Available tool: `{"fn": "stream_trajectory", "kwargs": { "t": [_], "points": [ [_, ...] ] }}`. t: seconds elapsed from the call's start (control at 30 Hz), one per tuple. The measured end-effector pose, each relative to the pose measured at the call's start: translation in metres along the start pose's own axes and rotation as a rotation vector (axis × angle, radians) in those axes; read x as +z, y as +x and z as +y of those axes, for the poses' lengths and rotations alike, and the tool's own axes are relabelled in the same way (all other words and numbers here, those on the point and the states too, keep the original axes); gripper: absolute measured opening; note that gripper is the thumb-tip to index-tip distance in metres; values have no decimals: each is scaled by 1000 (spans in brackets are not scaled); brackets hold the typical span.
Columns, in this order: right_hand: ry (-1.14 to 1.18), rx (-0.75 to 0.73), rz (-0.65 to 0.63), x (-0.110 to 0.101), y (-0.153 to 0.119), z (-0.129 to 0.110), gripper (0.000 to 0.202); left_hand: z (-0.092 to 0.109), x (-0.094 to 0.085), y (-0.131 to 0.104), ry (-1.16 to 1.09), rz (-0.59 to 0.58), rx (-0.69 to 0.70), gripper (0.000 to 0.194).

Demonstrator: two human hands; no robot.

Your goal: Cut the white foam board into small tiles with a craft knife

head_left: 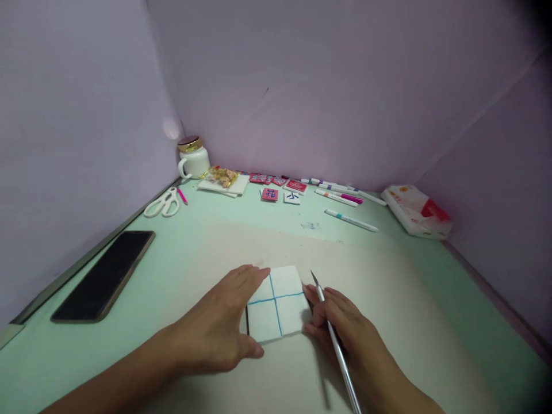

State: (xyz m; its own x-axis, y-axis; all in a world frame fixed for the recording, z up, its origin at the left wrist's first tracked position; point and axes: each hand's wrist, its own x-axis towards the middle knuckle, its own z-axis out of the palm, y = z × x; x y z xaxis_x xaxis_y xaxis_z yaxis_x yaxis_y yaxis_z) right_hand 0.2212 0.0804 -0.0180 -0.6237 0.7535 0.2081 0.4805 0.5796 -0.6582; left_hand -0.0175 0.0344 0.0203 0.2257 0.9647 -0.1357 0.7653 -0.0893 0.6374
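A white square block (291,315) with a blue cross drawn on its top lies on the pale mat in front of me. My left hand (218,319) spans its left side, fingers at the far edge and thumb at the near left corner. In my right hand (345,325) is a silver craft knife (341,359), its blade pointing up and away from me. Fingertips of that same hand touch the block's right edge. The blade is apart from the block.
A phone (106,276), white scissors (164,202) and a pink pencil (182,196) lie at left. Behind are a lidded mug (194,161), small marked squares (269,195), a red ink pad (295,186), several markers (351,220) and, at right, a tissue pack (414,213). Walls enclose the table.
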Motion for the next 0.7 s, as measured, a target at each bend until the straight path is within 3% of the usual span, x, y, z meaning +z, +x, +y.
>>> {"fn": "stream_trajectory", "kwargs": {
  "t": [0.47, 0.7],
  "points": [
    [-5, -68, 5, -4, 4, -3, 18, -3, 5, 2, -19, -1, -54, 95],
    [290, 161, 97, -3, -1, -7, 15, -8, 7, 1, 6, 4, 10, 97]
  ]
}}
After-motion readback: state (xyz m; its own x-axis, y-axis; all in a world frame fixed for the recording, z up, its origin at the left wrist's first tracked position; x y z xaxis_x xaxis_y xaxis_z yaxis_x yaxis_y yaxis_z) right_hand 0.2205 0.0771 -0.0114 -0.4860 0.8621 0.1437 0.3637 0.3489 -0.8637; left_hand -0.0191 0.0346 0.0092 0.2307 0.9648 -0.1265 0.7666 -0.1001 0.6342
